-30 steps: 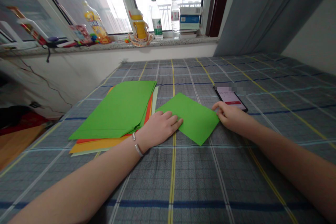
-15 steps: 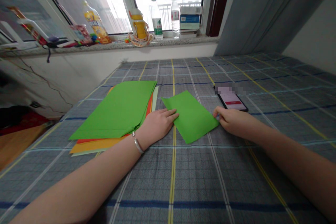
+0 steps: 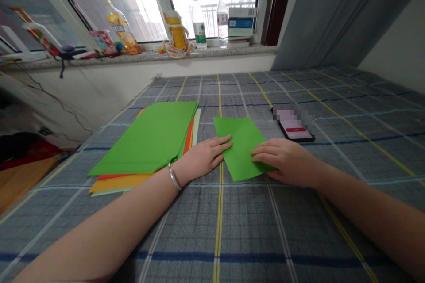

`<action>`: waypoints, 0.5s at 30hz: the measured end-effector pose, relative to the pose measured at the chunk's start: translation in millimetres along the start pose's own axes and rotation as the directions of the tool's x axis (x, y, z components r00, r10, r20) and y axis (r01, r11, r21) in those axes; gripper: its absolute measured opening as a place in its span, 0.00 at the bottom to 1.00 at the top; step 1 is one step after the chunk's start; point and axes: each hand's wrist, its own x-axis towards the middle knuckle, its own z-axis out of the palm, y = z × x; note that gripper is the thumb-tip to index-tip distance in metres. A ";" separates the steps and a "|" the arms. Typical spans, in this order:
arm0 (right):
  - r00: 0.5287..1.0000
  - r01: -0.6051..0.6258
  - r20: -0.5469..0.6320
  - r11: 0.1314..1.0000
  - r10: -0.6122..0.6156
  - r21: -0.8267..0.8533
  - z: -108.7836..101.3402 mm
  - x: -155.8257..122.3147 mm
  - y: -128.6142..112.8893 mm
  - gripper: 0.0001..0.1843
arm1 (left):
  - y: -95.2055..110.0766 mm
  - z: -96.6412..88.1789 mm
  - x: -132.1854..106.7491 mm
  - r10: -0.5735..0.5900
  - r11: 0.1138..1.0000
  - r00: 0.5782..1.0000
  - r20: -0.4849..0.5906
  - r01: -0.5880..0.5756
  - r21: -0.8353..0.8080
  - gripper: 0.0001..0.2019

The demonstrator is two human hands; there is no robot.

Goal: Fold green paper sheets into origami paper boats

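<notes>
A folded green paper sheet [image 3: 241, 143] lies on the checked bedspread [image 3: 232, 230] in front of me. My left hand [image 3: 202, 157] rests flat at the sheet's left edge, fingers stretched out and fingertips on the paper. My right hand [image 3: 285, 159] lies flat over the sheet's right part, fingers spread and pressing down. To the left, a stack of coloured paper [image 3: 149, 141] lies with a green sheet on top and orange and yellow edges showing under it. A silver bangle [image 3: 172, 177] is on my left wrist.
A phone [image 3: 294, 128] with a lit screen lies just beyond my right hand. On the windowsill [image 3: 149, 55] stand several bottles, a box [image 3: 241, 24] and small clutter. The bed's left edge drops to a floor with cables.
The green sheet has turned clockwise, now lying almost square to me. My right hand moved from its right corner onto the paper and flattened; my left hand stayed at the left edge.
</notes>
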 end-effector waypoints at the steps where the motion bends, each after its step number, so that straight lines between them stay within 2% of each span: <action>1: 1.000 -0.001 0.018 1.000 0.001 -0.001 -1.2 -0.5 -1.2 0.14 | 0.5 -0.4 0.0 0.008 1.000 1.000 0.008 -0.008 -0.011 0.21; 4: 0.998 -0.002 0.061 1.000 0.001 0.022 -5.2 -2.3 -5.8 0.11 | 2.3 -2.5 -0.5 0.014 1.000 0.999 0.028 -0.014 -0.011 0.22; 6: 0.997 0.006 0.080 0.999 -0.010 0.044 -6.7 -2.9 -8.7 0.11 | 2.7 -2.6 -0.6 -0.021 1.000 0.999 0.036 0.021 0.004 0.21; 9: 0.994 0.024 0.105 0.998 -0.029 0.050 -7.7 -2.2 -11.5 0.10 | 0.8 2.9 2.6 -0.171 0.985 0.985 -0.019 0.171 0.031 0.23; 11: 0.992 0.027 0.119 0.999 -0.032 0.043 -8.9 -1.2 -12.4 0.10 | -1.6 9.7 8.1 -0.295 0.953 0.953 -0.072 0.298 0.048 0.27; 15: 0.986 0.006 0.165 0.999 -0.013 0.040 -15.3 1.2 -13.8 0.11 | -5.0 20.5 23.1 -0.374 0.921 0.922 -0.097 0.382 0.079 0.29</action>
